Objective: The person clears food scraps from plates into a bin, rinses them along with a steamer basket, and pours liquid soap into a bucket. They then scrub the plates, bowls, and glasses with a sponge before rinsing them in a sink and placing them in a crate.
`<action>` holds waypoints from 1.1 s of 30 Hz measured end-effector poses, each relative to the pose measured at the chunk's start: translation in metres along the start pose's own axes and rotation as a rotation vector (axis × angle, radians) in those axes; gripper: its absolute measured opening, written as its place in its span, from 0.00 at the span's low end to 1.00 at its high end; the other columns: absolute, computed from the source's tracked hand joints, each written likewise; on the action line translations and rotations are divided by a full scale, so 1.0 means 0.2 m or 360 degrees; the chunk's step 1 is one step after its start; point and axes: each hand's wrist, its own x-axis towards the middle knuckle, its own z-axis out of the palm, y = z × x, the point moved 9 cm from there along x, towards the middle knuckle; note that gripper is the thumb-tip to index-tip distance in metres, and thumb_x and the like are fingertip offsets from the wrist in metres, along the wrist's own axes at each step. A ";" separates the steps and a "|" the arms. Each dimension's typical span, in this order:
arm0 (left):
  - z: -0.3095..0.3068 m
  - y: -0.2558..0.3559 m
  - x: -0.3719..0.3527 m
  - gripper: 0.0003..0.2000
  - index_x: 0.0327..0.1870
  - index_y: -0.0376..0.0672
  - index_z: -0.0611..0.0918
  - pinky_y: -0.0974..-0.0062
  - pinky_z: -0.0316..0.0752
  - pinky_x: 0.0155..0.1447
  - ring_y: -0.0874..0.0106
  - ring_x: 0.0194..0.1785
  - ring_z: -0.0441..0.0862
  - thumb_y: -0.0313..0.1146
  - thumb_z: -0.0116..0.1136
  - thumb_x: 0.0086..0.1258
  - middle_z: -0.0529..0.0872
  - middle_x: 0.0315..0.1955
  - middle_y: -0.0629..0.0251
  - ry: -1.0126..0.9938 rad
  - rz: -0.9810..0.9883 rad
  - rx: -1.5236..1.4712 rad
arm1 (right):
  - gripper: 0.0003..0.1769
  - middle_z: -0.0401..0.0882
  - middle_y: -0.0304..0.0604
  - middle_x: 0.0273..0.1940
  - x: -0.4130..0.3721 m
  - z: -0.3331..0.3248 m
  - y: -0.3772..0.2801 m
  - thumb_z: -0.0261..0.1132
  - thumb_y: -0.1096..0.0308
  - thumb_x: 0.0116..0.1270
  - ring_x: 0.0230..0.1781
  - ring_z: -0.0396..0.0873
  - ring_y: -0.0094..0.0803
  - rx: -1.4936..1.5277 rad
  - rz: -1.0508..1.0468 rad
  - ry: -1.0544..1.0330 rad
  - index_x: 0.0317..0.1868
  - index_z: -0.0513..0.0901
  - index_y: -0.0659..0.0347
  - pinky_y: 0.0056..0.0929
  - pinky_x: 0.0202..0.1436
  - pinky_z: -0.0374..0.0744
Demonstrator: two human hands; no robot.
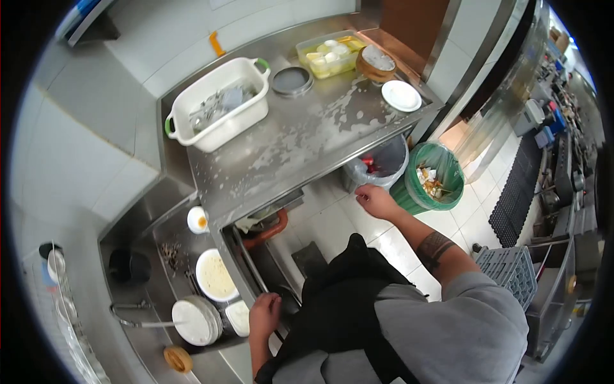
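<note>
My right hand is in front of the grey-lined bin, beside the green-lined bin that holds food scraps. Its fingers are curled together, and no object shows in them. My left hand hangs by the sink's near edge with its fingers loosely curled in, nothing visible in them. Close to it lie a white rectangular dish, a stack of white plates and a large soiled white bowl in the sink.
On the wet steel counter stand a white tub of cutlery, a round metal lid, a container of yellow liquid, a wooden bowl and white plates. A blue-grey dish rack stands at the right.
</note>
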 end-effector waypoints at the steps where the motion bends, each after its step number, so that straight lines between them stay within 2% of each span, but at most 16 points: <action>1: -0.03 0.03 0.14 0.06 0.45 0.41 0.88 0.59 0.82 0.48 0.52 0.42 0.88 0.32 0.66 0.74 0.88 0.40 0.55 -0.0039 0.0010 0.0010 | 0.11 0.88 0.57 0.44 0.05 -0.12 0.09 0.67 0.68 0.68 0.46 0.86 0.56 -0.0040 0.0051 0.0125 0.47 0.88 0.63 0.48 0.53 0.83; 4: -0.15 0.23 0.54 0.06 0.44 0.41 0.87 0.59 0.82 0.47 0.52 0.43 0.87 0.32 0.66 0.74 0.88 0.40 0.55 -0.0129 0.0269 0.0054 | 0.13 0.89 0.58 0.48 0.18 -0.49 0.32 0.69 0.65 0.68 0.50 0.88 0.52 0.0045 0.0513 0.0377 0.49 0.88 0.63 0.46 0.57 0.83; 8: -0.16 0.49 1.03 0.05 0.43 0.42 0.86 0.59 0.82 0.47 0.52 0.44 0.87 0.31 0.65 0.74 0.88 0.39 0.56 -0.0139 0.0466 0.0101 | 0.19 0.89 0.54 0.50 0.44 -0.97 0.88 0.72 0.64 0.67 0.53 0.88 0.45 -0.0089 0.0688 0.0769 0.55 0.86 0.63 0.40 0.58 0.83; 12: 0.04 0.71 1.44 0.05 0.43 0.42 0.86 0.58 0.82 0.50 0.53 0.45 0.88 0.32 0.65 0.74 0.88 0.40 0.56 -0.0208 0.0534 0.0199 | 0.25 0.85 0.62 0.57 0.84 -1.39 1.28 0.71 0.62 0.65 0.61 0.83 0.59 -0.0434 0.0595 0.0990 0.61 0.84 0.63 0.48 0.66 0.80; 14: 0.17 0.85 1.60 0.06 0.44 0.41 0.87 0.58 0.82 0.51 0.53 0.46 0.88 0.33 0.65 0.74 0.89 0.41 0.56 -0.0242 0.0501 0.0114 | 0.26 0.84 0.66 0.57 1.09 -1.50 1.53 0.69 0.62 0.65 0.61 0.82 0.61 -0.0523 0.0646 0.0884 0.62 0.82 0.67 0.50 0.67 0.79; 16: 0.32 0.98 1.73 0.07 0.45 0.40 0.87 0.58 0.82 0.51 0.53 0.46 0.88 0.33 0.65 0.74 0.89 0.41 0.56 -0.0419 0.0471 0.0130 | 0.28 0.81 0.68 0.61 1.27 -1.48 1.88 0.68 0.66 0.64 0.65 0.79 0.62 -0.0767 0.0946 0.0493 0.62 0.79 0.74 0.49 0.71 0.77; 17: 0.38 1.04 1.78 0.08 0.46 0.40 0.87 0.58 0.82 0.50 0.53 0.46 0.88 0.33 0.65 0.74 0.89 0.41 0.56 -0.0488 0.0483 0.0144 | 0.30 0.80 0.72 0.60 1.32 -1.46 2.07 0.67 0.66 0.64 0.66 0.78 0.64 -0.0605 0.1129 0.0515 0.64 0.76 0.75 0.48 0.72 0.77; 21: 0.45 1.23 1.96 0.08 0.47 0.40 0.87 0.59 0.83 0.50 0.53 0.46 0.88 0.34 0.65 0.74 0.89 0.41 0.56 -0.0514 0.0357 0.0071 | 0.35 0.81 0.74 0.60 1.41 -1.48 2.11 0.71 0.59 0.63 0.62 0.81 0.65 -0.0603 0.1389 0.0571 0.63 0.76 0.75 0.48 0.69 0.80; 22: 0.46 1.23 2.00 0.08 0.47 0.41 0.87 0.59 0.82 0.50 0.53 0.46 0.87 0.34 0.65 0.74 0.89 0.41 0.56 -0.0481 0.0350 0.0055 | 0.38 0.82 0.74 0.59 1.43 -1.43 2.18 0.75 0.57 0.59 0.62 0.83 0.62 -0.0466 0.1355 0.0331 0.62 0.76 0.77 0.46 0.67 0.81; 23: 0.47 1.24 2.04 0.08 0.47 0.41 0.87 0.58 0.82 0.50 0.53 0.46 0.87 0.34 0.65 0.74 0.89 0.41 0.56 -0.0446 0.0346 0.0038 | 0.41 0.83 0.75 0.57 1.38 -1.44 2.15 0.77 0.56 0.57 0.63 0.83 0.59 -0.0339 0.1387 0.0463 0.61 0.74 0.80 0.43 0.66 0.82; 24: 0.47 1.25 2.07 0.08 0.47 0.41 0.87 0.58 0.82 0.50 0.53 0.46 0.87 0.34 0.65 0.74 0.89 0.41 0.56 -0.0428 0.0337 0.0022 | 0.44 0.82 0.76 0.58 1.37 -1.42 2.12 0.79 0.57 0.54 0.60 0.85 0.60 -0.0326 0.1400 0.0377 0.62 0.71 0.82 0.43 0.64 0.83; 25: 0.49 1.25 2.10 0.08 0.47 0.42 0.87 0.57 0.82 0.51 0.52 0.47 0.87 0.35 0.64 0.74 0.88 0.41 0.56 -0.0458 0.0329 0.0075 | 0.44 0.84 0.69 0.55 1.37 -1.40 2.14 0.80 0.61 0.54 0.55 0.87 0.56 -0.0058 0.1389 0.0335 0.63 0.70 0.80 0.47 0.54 0.88; 26: 0.51 1.24 2.11 0.08 0.46 0.42 0.87 0.57 0.82 0.51 0.52 0.47 0.87 0.35 0.64 0.75 0.88 0.41 0.56 -0.0489 0.0312 0.0126 | 0.44 0.84 0.69 0.55 1.37 -1.40 2.14 0.80 0.61 0.54 0.55 0.87 0.56 -0.0078 0.1366 0.0313 0.63 0.70 0.80 0.47 0.54 0.88; 28: 0.53 1.22 2.15 0.09 0.47 0.42 0.87 0.55 0.81 0.52 0.51 0.47 0.86 0.37 0.62 0.76 0.88 0.40 0.55 -0.0469 0.0304 0.0098 | 0.35 0.82 0.51 0.48 1.31 -1.35 1.97 0.80 0.67 0.59 0.44 0.87 0.44 0.0810 0.1296 0.0475 0.62 0.73 0.71 0.44 0.27 0.85; 31: 0.60 1.15 2.19 0.10 0.49 0.44 0.86 0.54 0.81 0.55 0.50 0.49 0.86 0.39 0.60 0.78 0.88 0.42 0.55 -0.0465 0.0266 0.0054 | 0.31 0.83 0.49 0.49 1.28 -1.20 1.82 0.77 0.73 0.60 0.40 0.86 0.43 0.1263 0.1202 0.0408 0.64 0.76 0.62 0.39 0.27 0.84; 33: 0.62 1.06 2.19 0.12 0.51 0.45 0.86 0.55 0.80 0.57 0.50 0.51 0.86 0.41 0.59 0.79 0.88 0.46 0.55 -0.0474 0.0220 -0.0043 | 0.22 0.87 0.46 0.46 1.26 -1.00 1.78 0.69 0.77 0.62 0.38 0.87 0.40 0.1701 0.1208 0.0249 0.58 0.80 0.63 0.32 0.29 0.82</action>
